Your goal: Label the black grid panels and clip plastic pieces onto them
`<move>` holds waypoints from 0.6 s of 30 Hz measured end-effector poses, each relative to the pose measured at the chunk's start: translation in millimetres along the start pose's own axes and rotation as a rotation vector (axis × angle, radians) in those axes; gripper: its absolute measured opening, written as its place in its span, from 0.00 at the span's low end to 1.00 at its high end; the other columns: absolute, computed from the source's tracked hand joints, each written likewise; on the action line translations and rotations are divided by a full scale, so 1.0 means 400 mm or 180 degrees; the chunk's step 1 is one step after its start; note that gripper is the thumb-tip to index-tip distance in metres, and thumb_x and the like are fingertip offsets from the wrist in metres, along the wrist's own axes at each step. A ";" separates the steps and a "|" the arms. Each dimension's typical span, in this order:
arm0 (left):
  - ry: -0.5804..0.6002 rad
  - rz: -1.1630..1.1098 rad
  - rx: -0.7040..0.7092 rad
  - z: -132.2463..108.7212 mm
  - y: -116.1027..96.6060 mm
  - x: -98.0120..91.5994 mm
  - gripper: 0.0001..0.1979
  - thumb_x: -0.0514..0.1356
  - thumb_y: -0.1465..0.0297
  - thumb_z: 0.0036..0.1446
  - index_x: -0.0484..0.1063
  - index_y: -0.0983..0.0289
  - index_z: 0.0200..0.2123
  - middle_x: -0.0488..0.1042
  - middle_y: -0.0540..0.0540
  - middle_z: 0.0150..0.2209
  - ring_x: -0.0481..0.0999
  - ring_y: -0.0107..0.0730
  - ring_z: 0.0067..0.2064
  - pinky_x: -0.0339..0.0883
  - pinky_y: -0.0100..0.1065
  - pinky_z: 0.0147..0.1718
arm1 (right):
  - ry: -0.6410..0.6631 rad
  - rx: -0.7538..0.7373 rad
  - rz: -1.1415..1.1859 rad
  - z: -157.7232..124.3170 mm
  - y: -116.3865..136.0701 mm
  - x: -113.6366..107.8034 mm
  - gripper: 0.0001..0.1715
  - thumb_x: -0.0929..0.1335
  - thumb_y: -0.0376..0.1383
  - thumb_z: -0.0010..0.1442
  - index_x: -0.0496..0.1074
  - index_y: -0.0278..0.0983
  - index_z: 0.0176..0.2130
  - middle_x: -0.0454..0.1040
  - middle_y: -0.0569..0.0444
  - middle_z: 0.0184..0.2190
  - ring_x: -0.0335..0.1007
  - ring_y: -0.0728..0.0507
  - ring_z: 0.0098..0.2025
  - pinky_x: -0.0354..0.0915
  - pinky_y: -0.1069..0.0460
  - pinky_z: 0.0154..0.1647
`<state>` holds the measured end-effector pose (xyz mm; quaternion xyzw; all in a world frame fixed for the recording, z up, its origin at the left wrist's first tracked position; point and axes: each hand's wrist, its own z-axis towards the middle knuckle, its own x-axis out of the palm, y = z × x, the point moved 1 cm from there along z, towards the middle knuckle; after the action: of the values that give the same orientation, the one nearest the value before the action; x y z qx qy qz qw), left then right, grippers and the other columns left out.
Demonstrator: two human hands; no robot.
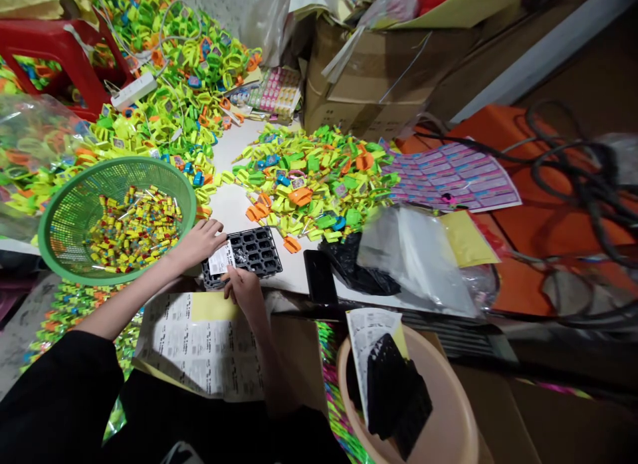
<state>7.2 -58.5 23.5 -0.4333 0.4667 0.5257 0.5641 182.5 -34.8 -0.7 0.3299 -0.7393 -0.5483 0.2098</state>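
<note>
A black plastic tray with rows of cells lies at the front edge of the white table. A white printed sticker label covers its left part. My left hand rests at the tray's upper left, fingers stretched out over the label's top edge. At the label's lower right corner, my right hand has its thumb and fingers closed on the label. A sheet of printed labels with a yellow backing lies on my lap, under my forearms.
Left stands a green basket of small yellow-red pieces. Behind the tray is a heap of neon plastic toy parts. A phone and clear bags lie to the right. Below, a pinkish tub holds black trays.
</note>
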 end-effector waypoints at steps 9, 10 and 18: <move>0.0037 0.0045 0.0008 -0.006 -0.001 0.011 0.14 0.49 0.66 0.66 0.73 0.63 0.39 0.70 0.62 0.43 0.68 0.44 0.48 0.60 0.42 0.46 | 0.0297 0.0253 0.0319 0.016 -0.002 -0.004 0.25 0.63 0.54 0.56 0.68 0.37 0.23 0.69 0.57 0.11 0.59 0.52 0.11 0.51 0.58 0.11; 0.0033 0.0070 0.0003 -0.006 -0.002 0.010 0.13 0.49 0.66 0.66 0.72 0.63 0.38 0.70 0.62 0.43 0.68 0.43 0.48 0.60 0.42 0.46 | 0.0373 0.0267 0.0323 0.015 -0.001 -0.007 0.26 0.64 0.54 0.56 0.68 0.36 0.22 0.69 0.56 0.11 0.60 0.51 0.11 0.51 0.58 0.11; 0.0016 0.0443 -0.0226 -0.004 -0.005 0.001 0.17 0.49 0.60 0.66 0.71 0.65 0.41 0.70 0.64 0.44 0.68 0.46 0.47 0.59 0.42 0.45 | 0.0004 -0.0716 -0.0583 -0.027 0.041 -0.025 0.27 0.59 0.50 0.64 0.69 0.37 0.23 0.70 0.54 0.15 0.66 0.48 0.18 0.64 0.54 0.23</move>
<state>9.3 -60.0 22.8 -0.4208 0.4781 0.5788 0.5093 192.5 -31.8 18.5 0.3706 -0.6399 -0.6443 0.1949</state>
